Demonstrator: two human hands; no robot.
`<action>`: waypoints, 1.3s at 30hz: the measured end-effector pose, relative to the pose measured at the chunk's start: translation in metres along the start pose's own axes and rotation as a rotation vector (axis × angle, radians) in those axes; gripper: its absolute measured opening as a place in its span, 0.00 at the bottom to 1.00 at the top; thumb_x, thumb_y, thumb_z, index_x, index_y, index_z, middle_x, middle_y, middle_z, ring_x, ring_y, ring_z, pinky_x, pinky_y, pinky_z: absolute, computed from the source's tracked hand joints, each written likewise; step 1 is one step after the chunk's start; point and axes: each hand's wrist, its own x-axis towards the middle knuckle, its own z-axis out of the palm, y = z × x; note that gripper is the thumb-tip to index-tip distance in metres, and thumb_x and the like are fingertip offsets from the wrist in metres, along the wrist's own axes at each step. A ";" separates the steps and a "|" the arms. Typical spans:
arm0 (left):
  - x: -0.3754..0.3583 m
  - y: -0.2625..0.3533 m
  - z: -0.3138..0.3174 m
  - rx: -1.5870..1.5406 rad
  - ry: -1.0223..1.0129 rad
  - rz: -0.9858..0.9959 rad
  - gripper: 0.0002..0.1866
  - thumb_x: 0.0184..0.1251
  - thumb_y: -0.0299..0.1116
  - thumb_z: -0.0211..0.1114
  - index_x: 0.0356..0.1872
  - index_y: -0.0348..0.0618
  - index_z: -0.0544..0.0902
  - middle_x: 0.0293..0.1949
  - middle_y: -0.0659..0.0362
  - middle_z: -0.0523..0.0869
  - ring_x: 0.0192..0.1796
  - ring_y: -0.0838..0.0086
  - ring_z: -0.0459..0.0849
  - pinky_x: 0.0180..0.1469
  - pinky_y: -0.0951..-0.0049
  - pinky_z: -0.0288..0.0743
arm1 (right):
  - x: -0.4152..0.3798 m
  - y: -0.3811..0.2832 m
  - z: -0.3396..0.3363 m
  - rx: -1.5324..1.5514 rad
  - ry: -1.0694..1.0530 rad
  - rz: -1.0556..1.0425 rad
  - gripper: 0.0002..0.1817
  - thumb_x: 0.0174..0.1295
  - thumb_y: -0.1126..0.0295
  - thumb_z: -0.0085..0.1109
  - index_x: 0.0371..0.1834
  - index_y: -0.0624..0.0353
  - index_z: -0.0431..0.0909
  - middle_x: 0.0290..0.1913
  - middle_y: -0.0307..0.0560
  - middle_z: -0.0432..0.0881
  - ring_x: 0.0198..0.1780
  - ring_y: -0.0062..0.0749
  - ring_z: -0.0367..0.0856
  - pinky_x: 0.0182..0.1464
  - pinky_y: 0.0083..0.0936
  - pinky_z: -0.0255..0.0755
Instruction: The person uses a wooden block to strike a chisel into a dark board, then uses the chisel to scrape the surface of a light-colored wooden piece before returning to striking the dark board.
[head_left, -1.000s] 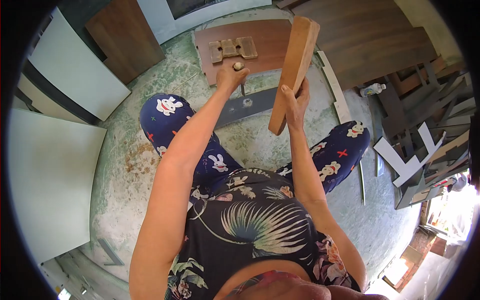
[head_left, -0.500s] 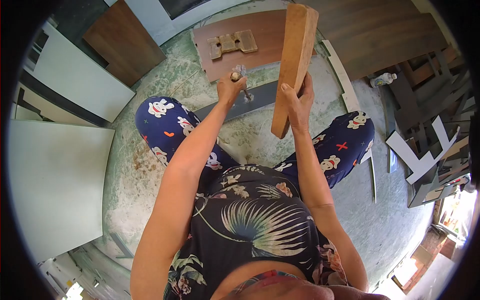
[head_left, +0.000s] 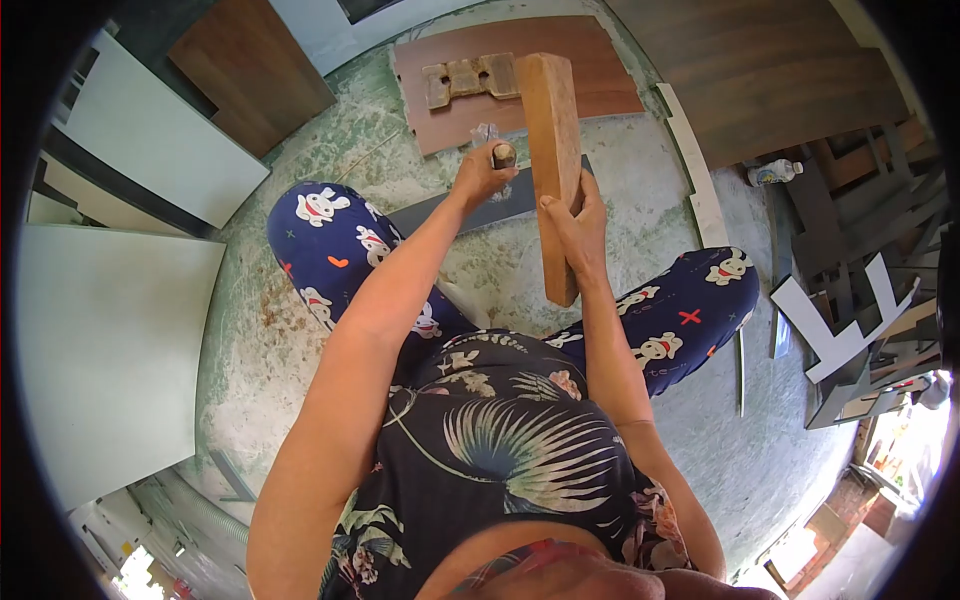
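Observation:
My left hand is closed round the wooden handle of a chisel, whose round butt end faces up towards me. Its blade is hidden from this angle. Under it lies a long dark grey board strip, with pale chips around the work spot. My right hand grips a long, thick wooden block near its lower end. The block stands upright in view, close to the right side of the chisel handle. Some clear, crumpled material shows just beyond my left hand.
A reddish-brown board lies ahead, bearing a worn, notched wooden piece. White panels lean at the left. A narrow pale strip, a plastic bottle and piled board offcuts are at the right.
The wooden block has moved left and down towards the chisel. The chisel handle has swung more upright and shifted slightly right, hiding its blade.

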 end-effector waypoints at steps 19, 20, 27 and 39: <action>0.004 -0.004 0.004 0.076 0.064 0.037 0.18 0.55 0.31 0.71 0.47 0.41 0.79 0.39 0.53 0.87 0.41 0.68 0.85 0.46 0.68 0.77 | 0.002 0.020 0.002 -0.210 -0.023 0.085 0.31 0.50 0.66 0.65 0.59 0.66 0.70 0.51 0.60 0.79 0.53 0.43 0.79 0.55 0.33 0.72; 0.003 0.000 0.003 0.054 0.057 0.026 0.18 0.55 0.30 0.70 0.47 0.41 0.79 0.38 0.54 0.86 0.40 0.68 0.84 0.45 0.68 0.76 | 0.003 0.019 0.001 -0.198 -0.013 0.072 0.31 0.50 0.67 0.65 0.59 0.66 0.70 0.50 0.60 0.80 0.52 0.43 0.79 0.54 0.33 0.72; 0.001 0.009 0.004 0.073 0.046 0.016 0.14 0.55 0.29 0.70 0.43 0.42 0.78 0.34 0.55 0.85 0.37 0.71 0.82 0.43 0.68 0.76 | 0.003 0.010 -0.005 -0.199 0.077 -0.031 0.23 0.51 0.69 0.63 0.50 0.66 0.74 0.40 0.48 0.80 0.41 0.30 0.77 0.45 0.27 0.72; -0.002 0.012 0.001 0.007 -0.008 -0.030 0.14 0.57 0.28 0.69 0.44 0.42 0.78 0.34 0.56 0.85 0.36 0.72 0.82 0.42 0.70 0.75 | -0.002 -0.001 -0.006 -0.157 0.033 0.005 0.29 0.49 0.68 0.66 0.56 0.66 0.71 0.47 0.58 0.80 0.49 0.41 0.79 0.53 0.33 0.71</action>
